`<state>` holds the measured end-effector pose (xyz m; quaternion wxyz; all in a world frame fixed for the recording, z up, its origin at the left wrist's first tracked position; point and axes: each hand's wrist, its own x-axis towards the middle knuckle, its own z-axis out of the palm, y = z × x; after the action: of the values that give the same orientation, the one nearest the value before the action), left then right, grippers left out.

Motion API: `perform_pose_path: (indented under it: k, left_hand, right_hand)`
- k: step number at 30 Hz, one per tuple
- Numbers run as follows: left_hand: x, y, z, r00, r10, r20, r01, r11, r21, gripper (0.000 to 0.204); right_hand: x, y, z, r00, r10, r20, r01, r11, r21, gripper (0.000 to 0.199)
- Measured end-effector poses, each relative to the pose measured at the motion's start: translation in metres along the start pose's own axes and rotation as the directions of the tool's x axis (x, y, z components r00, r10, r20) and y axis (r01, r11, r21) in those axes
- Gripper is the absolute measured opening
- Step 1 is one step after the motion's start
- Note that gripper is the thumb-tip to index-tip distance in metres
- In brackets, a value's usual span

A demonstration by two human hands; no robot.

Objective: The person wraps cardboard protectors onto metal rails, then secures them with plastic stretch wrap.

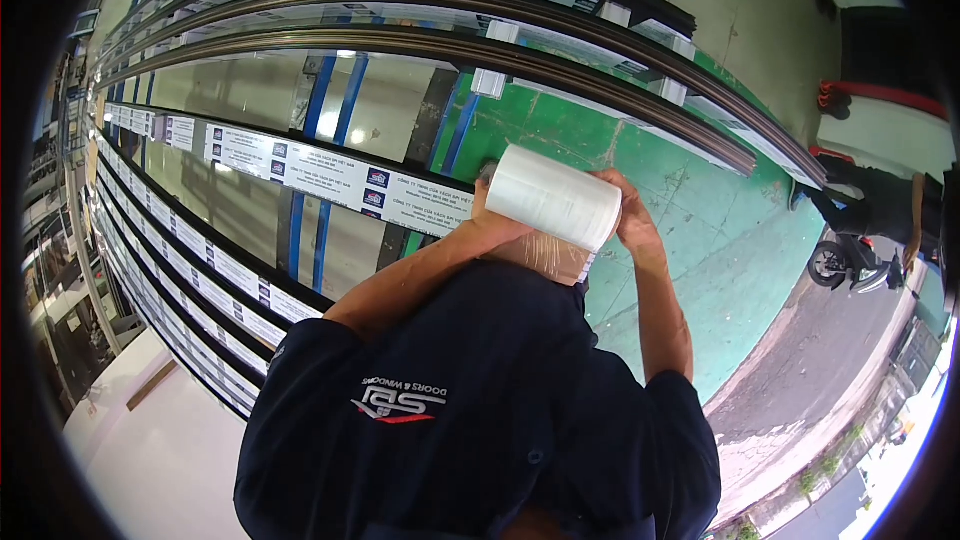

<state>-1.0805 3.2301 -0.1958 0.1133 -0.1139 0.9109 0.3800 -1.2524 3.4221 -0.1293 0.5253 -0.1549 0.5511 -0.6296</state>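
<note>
In front of my chest I hold a wide roll of whitish plastic film (555, 195) between both hands. My left hand (497, 223) is closed around its left end, next to the end of a long profile. At the other end, my right hand (632, 215) grips the roll with bent fingers. Under the roll shows a brownish, streaked, see-through patch (550, 257) that looks like a loose stretch of film; its far side is hidden. The long profile (330, 178), covered in printed white film, runs off to the left from beside my left hand.
Several more long dark profiles (420, 40) lie in rows on blue rack supports (320, 105) ahead and to the left. White spacer blocks (490, 82) sit between some. The floor is green (660, 270). A motorbike (850, 265) stands at the far right, near a person's dark-clothed leg (850, 212).
</note>
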Motion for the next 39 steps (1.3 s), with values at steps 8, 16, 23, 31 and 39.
perform_pose_path:
  k: [8,16,23,31,39]
  left_hand:
    - [0.006,-0.024,-0.04,0.984,-0.017,0.177,-0.009,0.99,0.144,0.032]
    - [0.012,-0.04,-0.048,0.987,-0.085,0.139,0.095,0.993,-0.068,0.036]
    - [-0.044,-0.031,-0.101,0.826,0.537,-0.172,-0.558,0.822,-0.112,0.049]
    - [-0.062,-0.046,-0.084,0.845,0.534,-0.027,-0.523,0.836,0.167,0.05]
    - [-0.104,-0.037,-0.061,0.823,0.338,-0.457,-0.312,0.941,0.134,0.051]
  right_hand:
    - [-0.057,0.05,0.033,0.966,0.019,-0.256,0.06,0.952,0.299,0.088]
    - [-0.075,0.017,0.048,0.995,-0.074,-0.063,0.066,0.991,-0.119,0.049]
    - [-0.089,0.014,0.051,0.999,-0.038,-0.031,0.025,0.936,-0.35,0.055]
    - [-0.098,0.018,0.071,0.968,-0.176,0.177,0.249,0.734,-0.632,0.06]
    - [-0.098,0.021,0.076,0.905,-0.322,0.278,0.414,0.52,-0.747,0.06]
